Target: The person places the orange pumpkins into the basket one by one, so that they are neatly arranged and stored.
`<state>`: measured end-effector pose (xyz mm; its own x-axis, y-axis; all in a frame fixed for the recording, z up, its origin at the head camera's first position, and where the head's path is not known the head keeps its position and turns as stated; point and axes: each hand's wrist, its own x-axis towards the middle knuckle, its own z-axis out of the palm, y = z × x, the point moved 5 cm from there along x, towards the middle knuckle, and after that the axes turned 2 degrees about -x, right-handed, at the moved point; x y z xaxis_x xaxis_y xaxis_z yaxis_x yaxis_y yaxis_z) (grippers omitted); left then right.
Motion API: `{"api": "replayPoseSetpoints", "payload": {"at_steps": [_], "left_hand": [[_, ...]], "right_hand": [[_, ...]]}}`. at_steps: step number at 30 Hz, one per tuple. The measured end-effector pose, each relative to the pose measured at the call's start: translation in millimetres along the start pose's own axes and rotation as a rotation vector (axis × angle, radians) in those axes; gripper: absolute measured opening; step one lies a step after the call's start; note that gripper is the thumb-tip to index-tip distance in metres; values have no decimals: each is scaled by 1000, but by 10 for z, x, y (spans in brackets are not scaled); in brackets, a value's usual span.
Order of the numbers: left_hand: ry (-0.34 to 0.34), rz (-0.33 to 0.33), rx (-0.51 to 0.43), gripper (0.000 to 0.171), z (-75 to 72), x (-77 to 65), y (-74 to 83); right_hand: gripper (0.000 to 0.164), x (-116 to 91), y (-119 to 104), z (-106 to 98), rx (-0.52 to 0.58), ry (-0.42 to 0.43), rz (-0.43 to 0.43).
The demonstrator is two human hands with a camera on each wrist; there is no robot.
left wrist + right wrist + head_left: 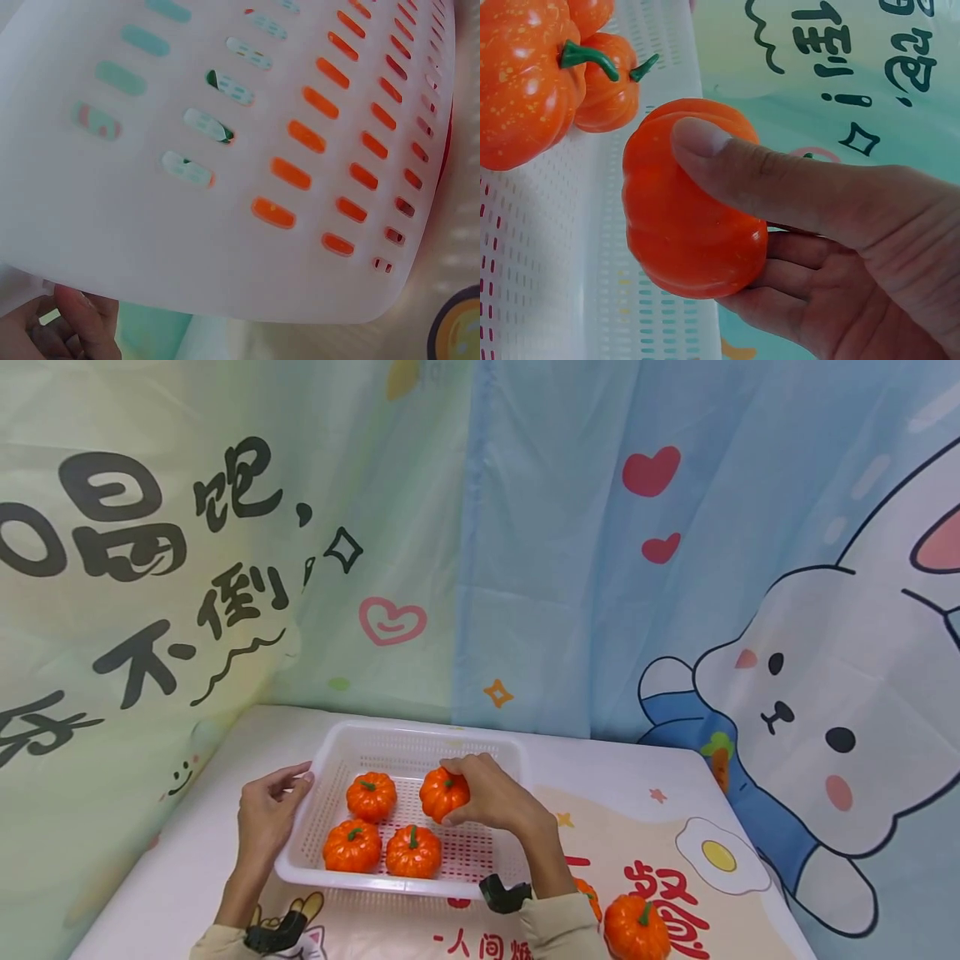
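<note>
A white slotted plastic basket (pixel 300 839) stands on the table with several small orange pumpkins inside, among them one pumpkin (pixel 414 852) near its front wall. My right hand (pixel 491 793) grips another pumpkin (pixel 694 202) over the basket, thumb on one side and fingers on the other. In the right wrist view the thumb lies across its ribbed skin. At the basket's left rim is my left hand (pixel 270 810); the left wrist view shows its thumb and fingers (pixel 86 319) pinching the rim's edge. Through the slots of the basket wall, orange shows.
Right of the basket, a loose pumpkin (pixel 637 927) lies on the printed tablecloth (pixel 600 827), with another partly hidden behind the right sleeve (pixel 566 927). A printed curtain (pixel 540 568) hangs behind the table.
</note>
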<state>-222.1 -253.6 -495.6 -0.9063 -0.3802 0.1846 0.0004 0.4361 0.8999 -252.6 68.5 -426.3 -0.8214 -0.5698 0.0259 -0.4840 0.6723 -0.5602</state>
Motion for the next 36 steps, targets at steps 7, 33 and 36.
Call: {"api": "replayPoseSetpoints", "payload": {"at_steps": [7,33,36], "left_hand": [[-3,-2,-7,37,-14,5,6],[6,2,0,36,-24,8,8],[9,-4,2,36,-24,6,2]], "right_hand": [[77,87,-1,33,-22,-13,22],[77,364,24,148,-29,-45,-21],[77,400,28,168,-30,-55,-24]]}}
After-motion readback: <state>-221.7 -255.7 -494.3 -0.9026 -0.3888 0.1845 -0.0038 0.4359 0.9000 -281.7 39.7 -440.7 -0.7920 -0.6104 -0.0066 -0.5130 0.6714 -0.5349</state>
